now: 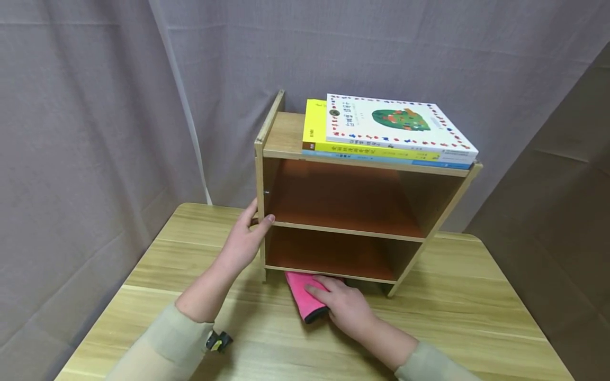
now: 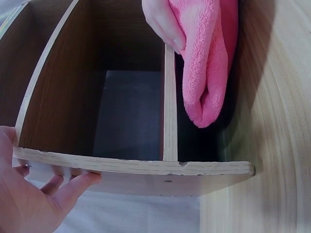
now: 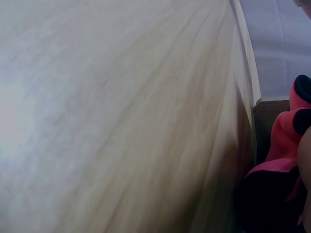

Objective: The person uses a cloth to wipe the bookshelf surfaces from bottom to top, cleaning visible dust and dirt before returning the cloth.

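Observation:
A small wooden shelf (image 1: 350, 230) stands on the table. My left hand (image 1: 243, 241) grips its left side panel, thumb on the front edge and fingers on the outer face; the left wrist view shows that hand (image 2: 36, 194) at the panel (image 2: 131, 165). Below the lowest board, my right hand (image 1: 348, 307) holds a folded pink cloth (image 1: 303, 296) with dark edging, its far part hidden under the shelf. In the left wrist view the cloth (image 2: 206, 63) hangs over the gap beside the bottom board. The right wrist view shows the cloth (image 3: 282, 145) at the right edge.
Several books (image 1: 391, 124) lie stacked on the shelf's top board. The wooden table (image 1: 476, 296) extends around the shelf, with a grey curtain (image 1: 381, 47) behind it. A dark strap with a yellow-green part (image 1: 218, 341) is at the left sleeve's cuff.

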Motion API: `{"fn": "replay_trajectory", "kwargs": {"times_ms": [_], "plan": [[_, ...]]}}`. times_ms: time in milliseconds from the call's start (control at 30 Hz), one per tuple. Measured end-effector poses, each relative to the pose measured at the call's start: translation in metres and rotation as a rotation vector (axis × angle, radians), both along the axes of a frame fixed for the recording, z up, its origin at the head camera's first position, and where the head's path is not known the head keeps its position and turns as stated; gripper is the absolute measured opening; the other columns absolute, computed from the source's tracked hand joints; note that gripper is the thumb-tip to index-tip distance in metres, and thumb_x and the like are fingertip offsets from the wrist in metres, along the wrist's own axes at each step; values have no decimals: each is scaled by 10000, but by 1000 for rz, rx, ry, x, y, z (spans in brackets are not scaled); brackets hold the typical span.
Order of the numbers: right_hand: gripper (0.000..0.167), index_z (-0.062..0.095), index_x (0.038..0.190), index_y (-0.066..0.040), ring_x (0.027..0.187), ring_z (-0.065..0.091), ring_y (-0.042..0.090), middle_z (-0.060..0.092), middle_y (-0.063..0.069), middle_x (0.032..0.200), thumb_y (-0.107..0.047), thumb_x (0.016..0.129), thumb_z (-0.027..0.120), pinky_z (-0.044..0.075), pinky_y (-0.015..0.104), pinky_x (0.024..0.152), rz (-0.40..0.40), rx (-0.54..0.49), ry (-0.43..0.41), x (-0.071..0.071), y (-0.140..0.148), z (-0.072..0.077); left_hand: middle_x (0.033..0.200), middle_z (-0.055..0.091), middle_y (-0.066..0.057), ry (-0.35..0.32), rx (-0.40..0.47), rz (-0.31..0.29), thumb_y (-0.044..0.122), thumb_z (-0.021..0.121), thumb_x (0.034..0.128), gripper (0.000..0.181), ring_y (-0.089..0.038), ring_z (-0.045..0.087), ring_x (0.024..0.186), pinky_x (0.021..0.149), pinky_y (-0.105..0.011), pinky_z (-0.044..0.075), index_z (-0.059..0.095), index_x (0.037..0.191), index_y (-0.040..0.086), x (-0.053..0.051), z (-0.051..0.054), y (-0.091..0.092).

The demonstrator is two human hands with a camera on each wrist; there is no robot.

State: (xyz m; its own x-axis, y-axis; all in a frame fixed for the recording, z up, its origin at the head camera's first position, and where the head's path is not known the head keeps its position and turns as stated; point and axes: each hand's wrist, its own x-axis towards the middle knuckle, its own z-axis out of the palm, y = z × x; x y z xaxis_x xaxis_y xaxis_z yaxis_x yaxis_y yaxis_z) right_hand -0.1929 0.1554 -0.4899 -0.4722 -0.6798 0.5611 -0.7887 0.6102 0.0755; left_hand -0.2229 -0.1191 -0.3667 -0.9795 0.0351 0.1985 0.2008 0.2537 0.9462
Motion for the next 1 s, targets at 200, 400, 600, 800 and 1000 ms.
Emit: {"fn": "replay_trajectory", "kwargs": {"times_ms": [200,400,600,800,1000], "plan": [[621,704,1228,-227,1076,651,263,635,72,1265,58,682,629,553,368,560,-36,0,0,0,-6,-3,1567,313,12,7,8,-3,446,572,989,632,-290,451,1269,960,-497,471,286,1550,385,0,0,0],[651,686,1251,-223,1086,649,249,626,65,1278,59,665,648,554,349,578,-61,2,-21,2,-16,-5,1556,332,27,9,8,-1,445,572,989,623,-286,458,1264,957,-495,474,296,1545,392,0,-1,0],[703,656,1290,-216,1086,647,252,619,60,1293,77,651,649,564,362,643,-76,-2,-84,5,-26,-4,1560,329,14,7,1,2,453,570,988,630,-283,454,1274,954,-491,481,293,1549,379,0,-1,1],[739,607,1357,-232,1068,644,219,596,15,1322,62,683,676,552,351,684,-145,-37,-273,8,-33,-4,1566,321,-8,17,2,-3,435,568,995,636,-299,443,1286,968,-500,471,289,1559,343,0,0,2],[625,592,1372,-225,1047,651,204,619,13,1285,-81,785,750,560,380,772,-204,-101,-388,10,-41,-3,1572,311,-36,6,-13,8,430,562,999,650,-309,431,1300,990,-513,451,272,1570,314,3,2,2]]}}
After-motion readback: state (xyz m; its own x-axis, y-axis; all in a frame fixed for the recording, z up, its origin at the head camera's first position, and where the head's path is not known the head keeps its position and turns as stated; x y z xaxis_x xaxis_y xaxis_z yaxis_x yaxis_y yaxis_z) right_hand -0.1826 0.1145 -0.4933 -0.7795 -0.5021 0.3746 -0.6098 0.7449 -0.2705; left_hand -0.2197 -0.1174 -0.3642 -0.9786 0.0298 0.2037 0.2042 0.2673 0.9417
